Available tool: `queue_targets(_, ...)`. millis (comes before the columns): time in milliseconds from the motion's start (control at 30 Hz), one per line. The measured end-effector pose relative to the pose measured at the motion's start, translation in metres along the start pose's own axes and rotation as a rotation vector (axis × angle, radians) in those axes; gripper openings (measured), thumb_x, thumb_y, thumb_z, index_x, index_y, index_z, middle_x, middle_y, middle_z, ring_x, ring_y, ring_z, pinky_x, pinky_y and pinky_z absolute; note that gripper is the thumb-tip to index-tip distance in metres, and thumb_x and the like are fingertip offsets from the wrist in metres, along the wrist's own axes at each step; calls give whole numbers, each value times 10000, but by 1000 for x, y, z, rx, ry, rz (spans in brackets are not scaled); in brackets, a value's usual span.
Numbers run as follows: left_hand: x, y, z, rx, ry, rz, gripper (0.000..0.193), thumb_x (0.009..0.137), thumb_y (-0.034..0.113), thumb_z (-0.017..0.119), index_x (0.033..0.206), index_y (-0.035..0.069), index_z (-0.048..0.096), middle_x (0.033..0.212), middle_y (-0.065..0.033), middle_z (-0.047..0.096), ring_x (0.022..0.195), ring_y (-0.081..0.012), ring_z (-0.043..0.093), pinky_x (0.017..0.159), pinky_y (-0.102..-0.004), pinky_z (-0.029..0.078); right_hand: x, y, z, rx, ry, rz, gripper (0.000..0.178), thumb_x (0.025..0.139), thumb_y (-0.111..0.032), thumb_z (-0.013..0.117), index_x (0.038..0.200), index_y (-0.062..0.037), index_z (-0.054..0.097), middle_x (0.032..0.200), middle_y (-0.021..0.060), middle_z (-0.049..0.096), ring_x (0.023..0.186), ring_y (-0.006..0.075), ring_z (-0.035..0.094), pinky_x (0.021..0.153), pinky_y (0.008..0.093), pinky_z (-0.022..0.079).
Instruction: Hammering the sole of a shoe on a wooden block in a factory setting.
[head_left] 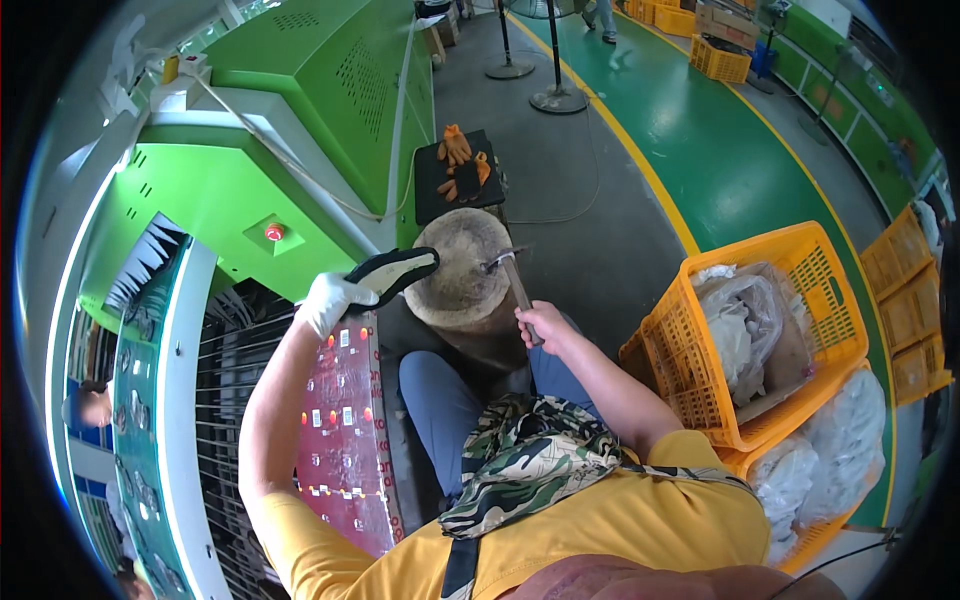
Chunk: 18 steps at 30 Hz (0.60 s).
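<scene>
My left hand (330,300) wears a white glove and holds a black shoe sole with a pale inner face (395,271), lifted just left of a round wooden stump (460,265). My right hand (540,322) is bare and grips the wooden handle of a hammer (512,275). The hammer's metal head rests over the stump's right side. The stump stands between my knees, in front of my blue trousers.
A green machine (290,120) with a red button and a control panel (345,400) stands on my left. Orange crates (770,340) holding white bags sit on my right. Orange gloves lie on a black stool (458,172) beyond the stump. Stand bases stand farther back.
</scene>
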<state>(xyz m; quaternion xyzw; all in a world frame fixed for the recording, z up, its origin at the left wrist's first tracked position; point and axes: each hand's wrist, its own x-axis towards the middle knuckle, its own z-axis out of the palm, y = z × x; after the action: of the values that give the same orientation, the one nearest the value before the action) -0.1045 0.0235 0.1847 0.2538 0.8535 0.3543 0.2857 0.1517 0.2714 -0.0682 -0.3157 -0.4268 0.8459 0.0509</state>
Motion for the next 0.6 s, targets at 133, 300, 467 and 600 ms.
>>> queue_targets(133,48,12,6,184,98,57,407,670,225,860,986,-21,793,799,-148,763,723,-233,735,696,-345,577,-4,2,-3,-204,92,-90,132,975,-105,627,942,-77,501,723,58,562,475,169,552,375,341,410)
queue_targets(300,74,25,36,374,333,213,501,667,357,823,1062,51,788,926,-168,779,885,-290,760,821,-352,574,-8,-4,-6,-330,104,-65,121,976,-90,612,964,-63,495,731,61,555,497,167,557,378,336,410)
queue_targets(467,101,-32,53,-289,377,499,422,807,142,783,1204,7,746,1142,-101,769,1018,-155,707,926,-294,536,-6,-11,5,-439,128,-76,111,992,-89,586,990,-48,483,764,82,601,512,169,590,393,322,451)
queue_targets(600,99,-25,75,-644,305,601,591,800,67,845,1346,-34,644,1255,-106,718,1134,-166,661,1038,-300,498,-4,-18,-7,-491,104,-73,130,996,-102,588,1053,-34,493,773,92,622,486,162,588,375,310,429)
